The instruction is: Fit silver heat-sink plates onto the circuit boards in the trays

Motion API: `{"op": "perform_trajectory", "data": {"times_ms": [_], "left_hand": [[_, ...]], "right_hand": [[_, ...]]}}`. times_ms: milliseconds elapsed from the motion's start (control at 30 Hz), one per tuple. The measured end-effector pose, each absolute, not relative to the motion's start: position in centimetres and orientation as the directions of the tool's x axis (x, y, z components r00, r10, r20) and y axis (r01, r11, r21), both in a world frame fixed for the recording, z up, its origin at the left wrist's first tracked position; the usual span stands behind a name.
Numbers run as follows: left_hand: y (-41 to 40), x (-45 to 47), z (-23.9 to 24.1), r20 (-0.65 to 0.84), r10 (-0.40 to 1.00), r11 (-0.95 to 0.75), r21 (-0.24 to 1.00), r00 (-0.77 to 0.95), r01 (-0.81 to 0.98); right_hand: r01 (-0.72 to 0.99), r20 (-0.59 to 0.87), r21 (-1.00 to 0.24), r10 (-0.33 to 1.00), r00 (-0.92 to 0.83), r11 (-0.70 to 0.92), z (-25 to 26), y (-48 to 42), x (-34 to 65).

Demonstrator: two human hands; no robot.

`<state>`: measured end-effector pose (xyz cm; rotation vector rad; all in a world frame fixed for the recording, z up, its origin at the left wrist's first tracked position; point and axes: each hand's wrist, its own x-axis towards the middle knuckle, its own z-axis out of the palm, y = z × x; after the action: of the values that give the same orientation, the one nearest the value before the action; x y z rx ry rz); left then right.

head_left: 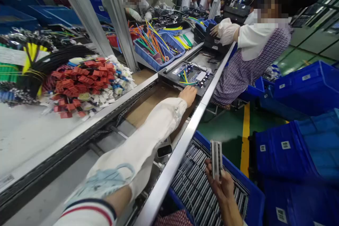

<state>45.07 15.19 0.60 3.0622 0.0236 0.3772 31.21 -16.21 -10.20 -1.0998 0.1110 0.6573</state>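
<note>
My left hand (188,95), in a long white sleeve cover, reaches far forward over the conveyor. Its fingers are curled over the near edge of a flat black case (172,80), which holds circuit boards (200,76) and yellow, green and blue wires. My right hand (221,183) is closed around a silver metal bar (216,159) with dark lengthwise edges, held upright. Below that hand, a blue bin (255,197) contains rows of similar bars (196,183).
A metal rail (174,164) runs between my arms. On the left bench lie wire bundles with red connectors (84,77). Blue trays of coloured wires (150,58) stand beyond. A co-worker (246,53) sits ahead at right, by stacked blue crates (283,148). A phone-like device (164,150) rests beneath my left arm.
</note>
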Motion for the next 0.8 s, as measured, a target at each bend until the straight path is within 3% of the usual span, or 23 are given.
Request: {"op": "perform_trajectory", "data": {"times_ms": [267, 633, 800], "left_hand": [[13.3, 31.7, 0.8, 0.175, 0.024, -1.000, 0.023, 0.984, 0.020], [10.6, 9.5, 1.1, 0.025, 0.097, -0.991, 0.097, 0.995, 0.094], [9.3, 0.5, 1.3, 0.062, 0.171, -0.974, 0.162, 0.983, 0.159]], "right_hand": [[-0.503, -0.258, -0.823, 0.616, 0.744, 0.263, -5.0, -13.5, 36.0], [-0.399, -0.230, -0.917, 0.808, 0.542, 0.006, 3.5, -8.1, 37.7], [-0.342, -0.241, -0.935, 0.878, 0.414, -0.096, 4.2, -3.7, 37.0]]}}
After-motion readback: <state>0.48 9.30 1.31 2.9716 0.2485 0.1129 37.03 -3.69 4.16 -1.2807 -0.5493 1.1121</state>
